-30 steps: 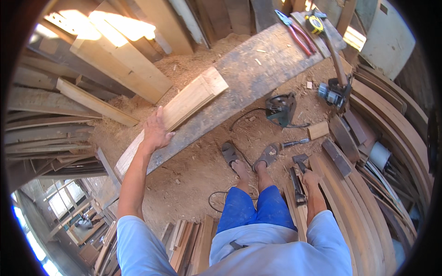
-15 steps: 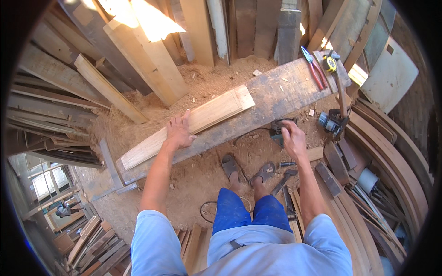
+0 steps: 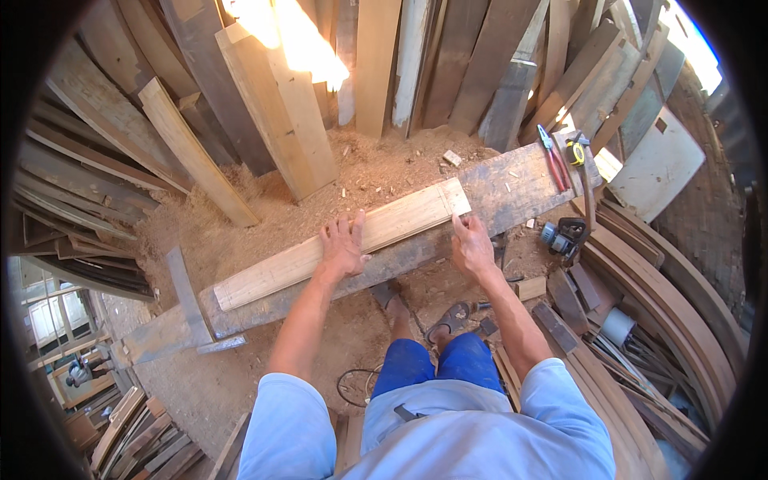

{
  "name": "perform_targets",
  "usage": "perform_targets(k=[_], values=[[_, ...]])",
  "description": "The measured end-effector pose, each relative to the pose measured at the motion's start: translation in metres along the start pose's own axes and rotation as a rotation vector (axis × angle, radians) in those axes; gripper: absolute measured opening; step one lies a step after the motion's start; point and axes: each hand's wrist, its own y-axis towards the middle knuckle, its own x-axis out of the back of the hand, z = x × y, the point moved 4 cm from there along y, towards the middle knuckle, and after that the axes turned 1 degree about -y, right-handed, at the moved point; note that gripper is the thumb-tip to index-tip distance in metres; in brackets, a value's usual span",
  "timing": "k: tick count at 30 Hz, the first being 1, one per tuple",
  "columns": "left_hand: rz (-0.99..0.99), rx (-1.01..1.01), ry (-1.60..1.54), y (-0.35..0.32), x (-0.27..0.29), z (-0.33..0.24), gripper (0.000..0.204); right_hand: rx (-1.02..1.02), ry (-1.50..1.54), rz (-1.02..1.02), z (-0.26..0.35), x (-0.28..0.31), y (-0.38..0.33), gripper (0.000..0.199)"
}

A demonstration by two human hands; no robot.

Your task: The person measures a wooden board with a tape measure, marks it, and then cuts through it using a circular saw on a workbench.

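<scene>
The brown floor (image 3: 248, 368) is strewn with pale wood shavings (image 3: 400, 160). Tall brown wooden boards (image 3: 380, 68) stand along the upper frame, where bright white sunlight (image 3: 300, 44) enters. A weathered grey-brown wooden bench (image 3: 524, 192) runs diagonally across the centre.

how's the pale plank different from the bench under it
The plank is pale and clean-looking, while the bench is darker, grey-brown and stained. The plank is shorter and narrower; the bench runs past both its ends. The plank has the left hand on it, while the bench also bears pliers and a tape measure. Both are long and flat, slanting the same way.
</scene>
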Motion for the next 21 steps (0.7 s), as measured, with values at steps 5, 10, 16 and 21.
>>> perform_targets(k=[5, 10, 16, 21], values=[[-0.059, -0.038, -0.068, 0.008, -0.011, -0.005, 0.115, -0.099, 0.006, 0.15, -0.006, 0.027, -0.045, 0.033], [-0.05, -0.035, -0.085, 0.003, 0.008, -0.009, 0.112, -0.321, -0.09, -0.046, -0.047, 0.08, -0.028, 0.049], [-0.002, 0.023, -0.117, 0.001, -0.023, 0.018, 0.102, -0.313, -0.163, -0.166, -0.183, 0.132, 0.067, 0.054], [0.023, 0.035, -0.202, -0.004, -0.001, 0.009, 0.108, -0.622, -0.362, 0.07, -0.342, 0.151, 0.133, 0.088]])
